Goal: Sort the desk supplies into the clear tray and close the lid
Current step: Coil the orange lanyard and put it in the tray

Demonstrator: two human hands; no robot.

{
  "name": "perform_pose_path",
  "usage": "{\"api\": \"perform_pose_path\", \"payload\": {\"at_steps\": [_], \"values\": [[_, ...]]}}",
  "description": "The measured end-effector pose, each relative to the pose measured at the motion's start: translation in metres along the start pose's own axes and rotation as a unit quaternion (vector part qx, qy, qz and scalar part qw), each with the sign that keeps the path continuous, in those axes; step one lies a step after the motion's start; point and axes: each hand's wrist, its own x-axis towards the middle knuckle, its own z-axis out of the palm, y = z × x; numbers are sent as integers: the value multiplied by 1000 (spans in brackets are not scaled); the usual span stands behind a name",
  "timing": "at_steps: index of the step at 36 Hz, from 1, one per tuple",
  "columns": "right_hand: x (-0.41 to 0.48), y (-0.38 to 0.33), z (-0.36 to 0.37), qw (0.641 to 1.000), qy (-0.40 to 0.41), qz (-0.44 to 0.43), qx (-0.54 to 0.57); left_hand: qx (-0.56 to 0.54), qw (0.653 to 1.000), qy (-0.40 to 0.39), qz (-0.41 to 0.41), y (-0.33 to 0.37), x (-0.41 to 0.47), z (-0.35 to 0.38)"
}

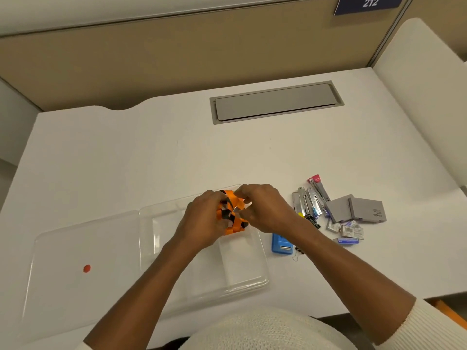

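A clear plastic tray with several compartments lies on the white desk, its hinged lid open flat to the left with a red dot on it. Over the tray's far right compartment, my left hand and my right hand both grip a bunch of orange and black items, possibly cutters. To the right of the tray lie several metal clips, two grey boxes, small staple boxes, a blue item and black binder clips.
A grey cable hatch is set into the desk at the back. A tan partition rises behind the desk and a white panel stands on the right. The desk's front edge runs just below the tray.
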Motion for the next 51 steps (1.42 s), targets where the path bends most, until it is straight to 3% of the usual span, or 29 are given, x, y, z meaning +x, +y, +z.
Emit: {"api": "perform_pose_path", "payload": {"at_steps": [4, 13, 17, 20, 25, 36, 44, 51], "values": [[-1, -1, 16, 997, -20, -28, -72, 85, 993, -37, 67, -2, -2, 11], [-5, 2, 41, 978, -64, -94, -173, 174, 979, -58, 89, -3, 14, 24], [-13, -3, 33, 975, 66, -115, -178, 147, 986, 9, 75, -1, 12, 21], [-15, -3, 34, 966, 114, -85, -216, 144, 987, 10, 67, -3, 11, 23], [-13, -1, 48, 972, 57, -3, -229, 155, 984, -35, 78, -9, 11, 32], [-3, -1, 49, 976, 71, 59, -200, 177, 981, -9, 85, -10, 10, 35], [-6, -20, 53, 984, 78, -11, -160, 147, 985, -4, 90, -15, 7, 33], [-8, -17, 74, 956, 26, -44, -290, 209, 972, -18, 102, -21, 8, 34]]}}
